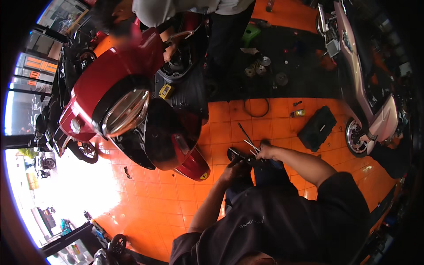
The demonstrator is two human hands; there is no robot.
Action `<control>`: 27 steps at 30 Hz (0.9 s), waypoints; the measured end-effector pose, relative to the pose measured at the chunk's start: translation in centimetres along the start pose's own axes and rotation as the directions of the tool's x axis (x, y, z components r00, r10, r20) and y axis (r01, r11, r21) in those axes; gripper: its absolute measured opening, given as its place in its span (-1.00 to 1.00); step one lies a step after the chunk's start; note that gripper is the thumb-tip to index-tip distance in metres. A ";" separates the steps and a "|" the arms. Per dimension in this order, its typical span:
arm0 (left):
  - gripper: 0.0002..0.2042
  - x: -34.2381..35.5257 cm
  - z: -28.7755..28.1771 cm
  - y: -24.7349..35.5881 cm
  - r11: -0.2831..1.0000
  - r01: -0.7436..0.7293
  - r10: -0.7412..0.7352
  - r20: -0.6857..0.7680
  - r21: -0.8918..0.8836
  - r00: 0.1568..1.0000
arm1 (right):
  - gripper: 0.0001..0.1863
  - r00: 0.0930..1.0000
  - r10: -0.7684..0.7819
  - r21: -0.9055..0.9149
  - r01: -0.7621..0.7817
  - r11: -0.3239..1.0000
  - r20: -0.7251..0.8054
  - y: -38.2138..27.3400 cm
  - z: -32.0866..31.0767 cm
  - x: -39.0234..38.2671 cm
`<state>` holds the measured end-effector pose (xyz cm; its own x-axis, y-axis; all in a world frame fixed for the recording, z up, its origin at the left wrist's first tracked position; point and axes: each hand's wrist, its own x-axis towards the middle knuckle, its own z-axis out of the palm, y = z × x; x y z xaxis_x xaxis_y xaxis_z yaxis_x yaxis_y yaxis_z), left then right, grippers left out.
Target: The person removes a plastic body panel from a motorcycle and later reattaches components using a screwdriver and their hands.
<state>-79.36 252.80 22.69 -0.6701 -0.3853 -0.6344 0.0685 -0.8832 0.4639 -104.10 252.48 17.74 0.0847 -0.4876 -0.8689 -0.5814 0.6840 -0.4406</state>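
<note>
My two hands meet low in front of my legs. My right hand [266, 151] is closed on a few thin rods [251, 145], pale metal and slender, fanning up and to the left; their exact kind does not show. Beyond them a longer dark rod [244, 132] slants away over the orange tiles. My left hand [230, 171] has its fingers bent around something dark just beside the right one, too dim to make out. A red scooter [106, 95] with a black front panel stands to the left of my hands.
A co-worker in a grey top [154, 11] leans over the red scooter, a hand [168, 53] near its open middle. A yellow box [165, 91] rests on it. To the right lie a black case [317, 128], a small bottle [299, 113] and a belt-like loop [267, 108]. A pinkish motorcycle [353, 66] stands far right.
</note>
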 end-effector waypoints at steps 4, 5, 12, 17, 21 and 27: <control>-0.55 4.1 -6.4 0.4 0.993 -0.114 0.114 -0.348 0.021 0.931 | -0.69 0.981 0.046 -0.315 0.016 0.949 0.187 -3.0 -1.7 11.4; -0.57 5.7 -8.6 0.2 0.987 -0.162 0.151 -0.390 0.003 0.908 | -0.69 0.975 0.063 -0.414 0.032 0.910 0.214 -3.3 -2.3 15.1; -0.51 14.8 -27.1 -6.2 0.921 -0.371 0.340 -0.704 0.116 0.624 | -0.75 0.920 0.002 -0.801 0.339 0.494 0.391 -4.0 -3.6 35.0; -0.59 20.8 -31.1 -5.3 0.768 -0.088 0.580 -0.631 0.634 0.515 | -0.75 0.897 0.000 -0.864 0.427 0.269 0.443 -1.7 -3.4 49.5; -0.55 25.7 -30.8 -5.4 0.763 0.118 0.493 -0.690 0.635 0.530 | -0.70 0.812 -0.191 -0.760 0.583 0.287 0.551 2.9 -2.3 62.1; -0.39 26.1 -29.4 -5.5 0.381 0.396 0.360 -0.529 0.835 0.769 | -0.51 0.818 -0.229 -0.825 0.558 0.087 0.529 0.3 -0.3 66.6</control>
<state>-75.47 239.73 -14.61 -0.0998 -0.7556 -0.6474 -0.8567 -0.2656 0.4421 -98.89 220.11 -40.17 0.6299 -0.2683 -0.7289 -0.6713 -0.6600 -0.3372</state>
